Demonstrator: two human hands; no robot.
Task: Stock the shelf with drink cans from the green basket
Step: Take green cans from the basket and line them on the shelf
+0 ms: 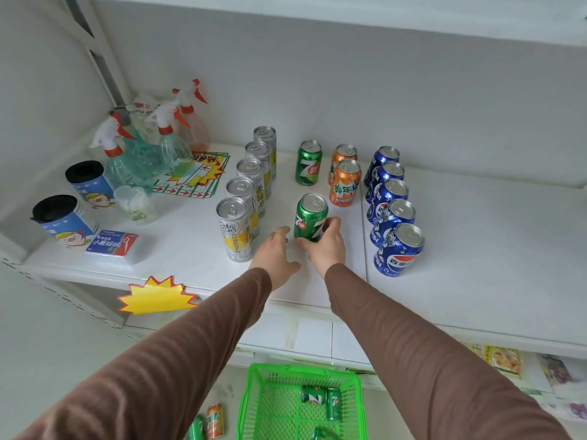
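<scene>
Green 7up can (309,219) stands on the shelf (460,236), near its twin (308,166) at the back; your right hand (327,247) clasps it, left hand (275,252) spread beside. Release, then fetch another from the green basket (254,404).

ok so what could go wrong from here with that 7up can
1. The right hand holds the 7up can tilted; set down like that, it might tip.
2. The tall silver can stands just beside the left hand; a careless pull back could knock it over, and perhaps the row behind.
3. The can sits well ahead of the rear 7up can; pushed back carelessly, it could drift toward the orange cans.
</scene>
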